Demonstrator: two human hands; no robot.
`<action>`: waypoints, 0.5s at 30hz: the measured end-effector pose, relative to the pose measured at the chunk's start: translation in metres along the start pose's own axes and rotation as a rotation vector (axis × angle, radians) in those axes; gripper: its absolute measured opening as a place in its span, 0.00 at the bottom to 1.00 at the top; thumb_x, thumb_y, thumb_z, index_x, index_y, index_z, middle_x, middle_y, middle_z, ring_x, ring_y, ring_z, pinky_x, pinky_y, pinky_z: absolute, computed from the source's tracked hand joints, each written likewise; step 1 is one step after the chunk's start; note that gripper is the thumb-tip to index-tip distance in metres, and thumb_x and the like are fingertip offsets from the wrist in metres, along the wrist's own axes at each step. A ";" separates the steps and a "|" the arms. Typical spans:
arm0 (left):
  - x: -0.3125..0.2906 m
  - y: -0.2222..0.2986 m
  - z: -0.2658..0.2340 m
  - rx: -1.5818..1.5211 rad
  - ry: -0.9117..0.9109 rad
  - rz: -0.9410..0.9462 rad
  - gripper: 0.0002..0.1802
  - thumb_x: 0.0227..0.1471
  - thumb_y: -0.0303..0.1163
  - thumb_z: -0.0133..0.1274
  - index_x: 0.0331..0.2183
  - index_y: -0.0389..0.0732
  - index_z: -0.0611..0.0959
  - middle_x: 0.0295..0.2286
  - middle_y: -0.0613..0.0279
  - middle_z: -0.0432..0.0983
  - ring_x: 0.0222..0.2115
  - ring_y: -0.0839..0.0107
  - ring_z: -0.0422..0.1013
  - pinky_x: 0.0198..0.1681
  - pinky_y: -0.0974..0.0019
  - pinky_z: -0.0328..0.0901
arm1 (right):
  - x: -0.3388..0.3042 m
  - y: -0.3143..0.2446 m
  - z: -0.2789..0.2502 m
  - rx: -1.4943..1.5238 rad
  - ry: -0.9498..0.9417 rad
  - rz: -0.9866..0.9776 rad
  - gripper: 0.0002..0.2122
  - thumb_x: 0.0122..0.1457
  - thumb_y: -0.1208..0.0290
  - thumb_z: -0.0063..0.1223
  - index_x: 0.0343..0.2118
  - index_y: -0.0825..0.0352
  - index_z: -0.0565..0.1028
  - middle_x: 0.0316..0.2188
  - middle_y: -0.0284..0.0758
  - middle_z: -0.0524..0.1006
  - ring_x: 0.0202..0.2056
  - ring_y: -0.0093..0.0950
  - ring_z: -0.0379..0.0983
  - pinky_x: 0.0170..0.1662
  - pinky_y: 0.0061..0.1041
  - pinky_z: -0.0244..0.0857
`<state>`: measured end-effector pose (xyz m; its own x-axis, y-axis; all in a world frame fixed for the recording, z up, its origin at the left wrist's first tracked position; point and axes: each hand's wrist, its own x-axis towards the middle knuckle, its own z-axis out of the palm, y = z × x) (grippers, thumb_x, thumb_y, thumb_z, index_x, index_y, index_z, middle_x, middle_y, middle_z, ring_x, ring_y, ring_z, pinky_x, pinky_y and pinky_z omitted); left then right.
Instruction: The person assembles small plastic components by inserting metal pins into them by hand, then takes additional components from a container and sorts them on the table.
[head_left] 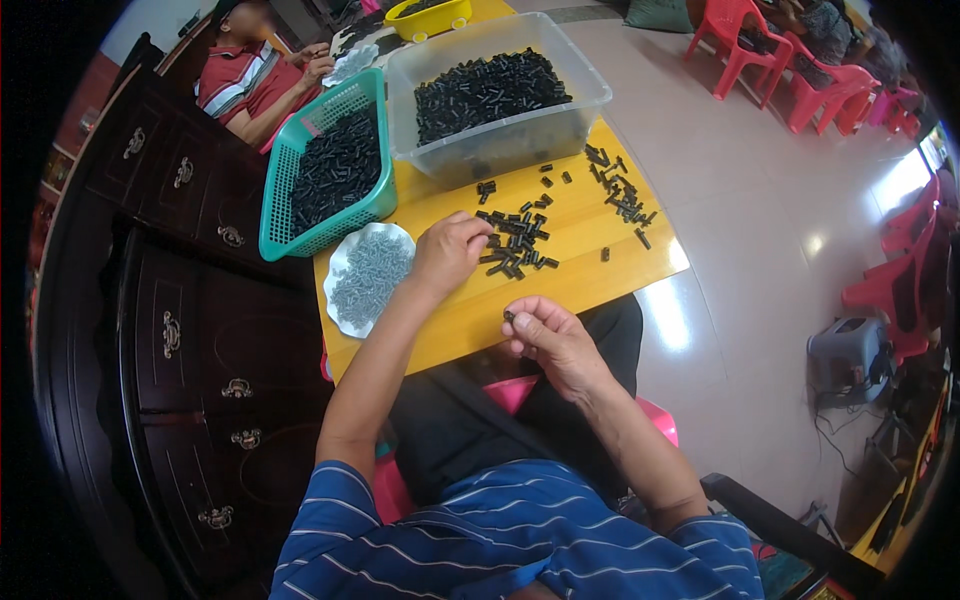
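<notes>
My right hand (pixel 555 345) is over my lap, just off the table's near edge. Thumb and fingertips pinch a small black cylindrical piece (pixel 509 316). My left hand (pixel 450 252) hovers at the left side of a loose pile of short black cylindrical pieces (pixel 518 243) on the yellow table (pixel 440 335). Its fingers are curled together, and whatever is between them is hidden or too small to make out. Left of that wrist stands a white wavy-rimmed dish (pixel 350 330) holding many tiny greyish, translucent parts (pixel 372 276).
A green basket (pixel 378 205) and a clear plastic bin (pixel 590 95), both full of black pieces, stand behind my hands. More pieces (pixel 620 188) lie at the table's right. A dark cabinet (pixel 230 330) borders the left. Another person (pixel 255 75) sits beyond, near a yellow container (pixel 432 20).
</notes>
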<state>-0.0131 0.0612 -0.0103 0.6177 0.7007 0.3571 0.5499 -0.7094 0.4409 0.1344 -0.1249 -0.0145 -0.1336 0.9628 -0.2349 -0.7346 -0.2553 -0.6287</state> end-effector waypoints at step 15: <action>0.000 -0.001 0.000 -0.006 -0.001 -0.036 0.06 0.48 0.28 0.59 0.32 0.42 0.85 0.29 0.57 0.79 0.31 0.54 0.76 0.36 0.56 0.71 | 0.000 0.000 0.000 -0.013 0.001 0.002 0.09 0.66 0.68 0.53 0.46 0.64 0.74 0.35 0.28 0.78 0.32 0.15 0.71 0.39 0.14 0.68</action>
<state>-0.0137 0.0618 -0.0102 0.5982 0.7255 0.3402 0.5681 -0.6834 0.4584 0.1348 -0.1250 -0.0145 -0.1349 0.9621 -0.2368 -0.7257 -0.2586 -0.6375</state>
